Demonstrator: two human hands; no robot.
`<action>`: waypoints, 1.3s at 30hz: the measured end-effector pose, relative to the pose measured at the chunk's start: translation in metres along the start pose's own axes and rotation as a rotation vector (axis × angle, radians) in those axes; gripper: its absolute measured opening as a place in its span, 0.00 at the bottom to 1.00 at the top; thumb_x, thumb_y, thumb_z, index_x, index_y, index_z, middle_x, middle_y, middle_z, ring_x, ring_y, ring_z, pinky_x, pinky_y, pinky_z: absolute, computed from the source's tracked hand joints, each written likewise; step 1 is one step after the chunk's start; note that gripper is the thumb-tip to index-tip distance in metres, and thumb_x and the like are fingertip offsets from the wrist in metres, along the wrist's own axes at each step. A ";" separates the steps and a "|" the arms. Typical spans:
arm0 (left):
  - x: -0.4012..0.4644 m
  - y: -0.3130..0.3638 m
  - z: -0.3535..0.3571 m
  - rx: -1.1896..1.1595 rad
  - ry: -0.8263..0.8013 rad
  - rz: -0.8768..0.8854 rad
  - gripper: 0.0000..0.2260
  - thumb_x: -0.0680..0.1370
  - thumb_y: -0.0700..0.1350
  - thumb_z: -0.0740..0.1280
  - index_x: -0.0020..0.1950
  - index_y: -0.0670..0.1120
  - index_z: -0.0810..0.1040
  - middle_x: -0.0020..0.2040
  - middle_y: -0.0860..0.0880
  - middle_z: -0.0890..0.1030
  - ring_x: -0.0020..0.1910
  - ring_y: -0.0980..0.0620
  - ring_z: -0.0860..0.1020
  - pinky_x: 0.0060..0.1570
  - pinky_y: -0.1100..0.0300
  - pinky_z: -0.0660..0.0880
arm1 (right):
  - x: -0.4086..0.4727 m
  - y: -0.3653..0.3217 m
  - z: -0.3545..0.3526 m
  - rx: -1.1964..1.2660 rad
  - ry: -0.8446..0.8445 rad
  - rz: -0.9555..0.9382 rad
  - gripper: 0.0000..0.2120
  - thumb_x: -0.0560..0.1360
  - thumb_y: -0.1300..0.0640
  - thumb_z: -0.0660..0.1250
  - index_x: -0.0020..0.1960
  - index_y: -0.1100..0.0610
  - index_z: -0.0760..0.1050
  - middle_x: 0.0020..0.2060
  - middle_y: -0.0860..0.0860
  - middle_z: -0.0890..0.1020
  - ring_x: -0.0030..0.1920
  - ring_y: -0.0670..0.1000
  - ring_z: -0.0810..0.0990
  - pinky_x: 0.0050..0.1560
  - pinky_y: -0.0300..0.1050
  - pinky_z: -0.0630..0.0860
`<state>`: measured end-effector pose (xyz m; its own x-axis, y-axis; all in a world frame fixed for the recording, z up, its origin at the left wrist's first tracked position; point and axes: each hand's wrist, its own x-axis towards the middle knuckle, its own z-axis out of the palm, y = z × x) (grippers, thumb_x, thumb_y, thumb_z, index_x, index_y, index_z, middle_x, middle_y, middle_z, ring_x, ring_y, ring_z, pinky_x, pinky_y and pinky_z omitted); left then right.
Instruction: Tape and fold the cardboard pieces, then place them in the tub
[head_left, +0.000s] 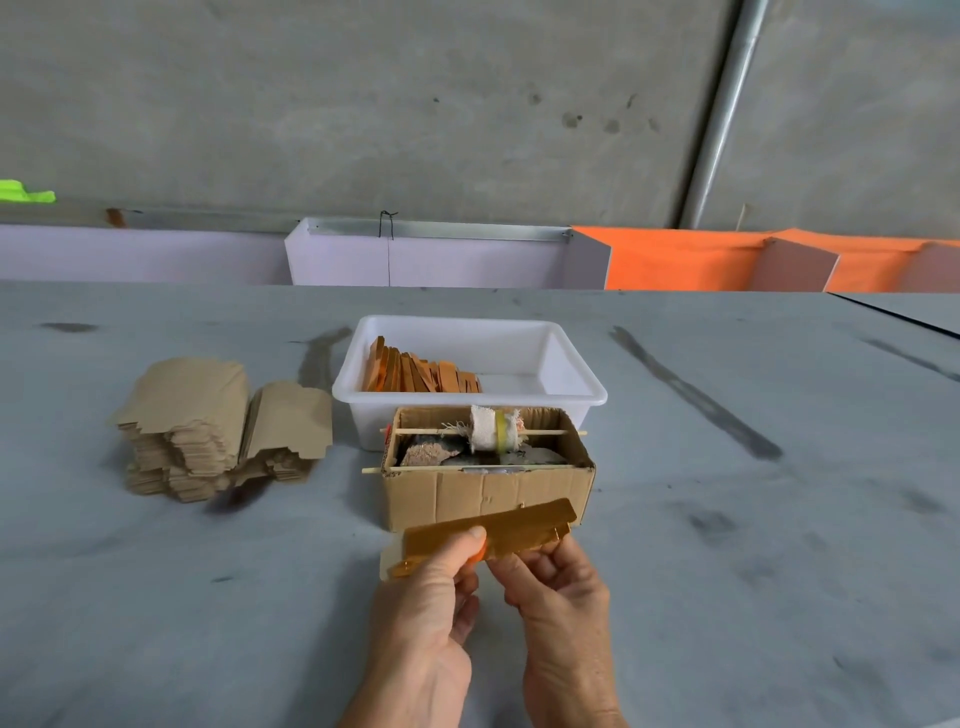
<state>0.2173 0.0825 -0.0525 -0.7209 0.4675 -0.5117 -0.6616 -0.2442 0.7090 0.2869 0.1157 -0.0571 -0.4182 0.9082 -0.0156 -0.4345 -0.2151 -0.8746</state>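
- Cardboard piece (488, 530), covered in glossy amber tape, sits just in front of the cardboard box (483, 483), held up off the table (156, 597) between both hands.
- Left hand (431, 597) pinches it, thumb on the taped face near the middle and fingers curled behind.
- Right hand (561, 587) grips the lower edge beside it, fingers curled under the strip; exactly how the fingertips lie is hidden.
- Judging by its thinness, the piece is light and fairly stiff, yet it should crease readily along a fold line; the tape skin looks slick, so a hold at the edges seems safer than pressing on the flat face.
- Tape roll (496, 428) rides on a stick across the top of the box.
- White tub (571, 395) stands right behind the box, with finished taped pieces (421, 371) leaning in its left part.
- Untaped blanks (208, 426) are stacked well to the left of the box.
- Folding appears to be the step in hand, with the drop into the tub to follow.
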 end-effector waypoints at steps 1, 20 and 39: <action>0.000 -0.001 0.000 0.005 0.001 0.024 0.09 0.68 0.36 0.74 0.38 0.44 0.75 0.26 0.48 0.76 0.30 0.51 0.72 0.32 0.61 0.68 | 0.000 -0.001 -0.001 -0.007 -0.004 0.003 0.09 0.66 0.75 0.70 0.39 0.63 0.78 0.28 0.52 0.81 0.26 0.42 0.76 0.30 0.32 0.73; -0.004 -0.006 -0.003 0.109 -0.075 0.287 0.10 0.63 0.32 0.76 0.40 0.41 0.81 0.29 0.48 0.82 0.26 0.57 0.79 0.31 0.62 0.75 | 0.010 -0.006 0.010 0.244 0.102 0.541 0.10 0.63 0.67 0.71 0.44 0.62 0.79 0.34 0.56 0.84 0.39 0.52 0.80 0.40 0.44 0.72; -0.002 0.004 -0.001 0.141 -0.103 0.296 0.06 0.68 0.31 0.73 0.39 0.41 0.80 0.31 0.47 0.82 0.32 0.49 0.78 0.36 0.59 0.74 | 0.020 -0.021 0.001 0.022 0.054 0.469 0.07 0.62 0.61 0.75 0.35 0.56 0.77 0.36 0.54 0.85 0.36 0.49 0.82 0.43 0.44 0.71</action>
<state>0.2164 0.0794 -0.0493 -0.8478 0.4792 -0.2271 -0.3867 -0.2655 0.8832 0.2866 0.1382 -0.0389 -0.5315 0.7285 -0.4322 -0.2253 -0.6135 -0.7569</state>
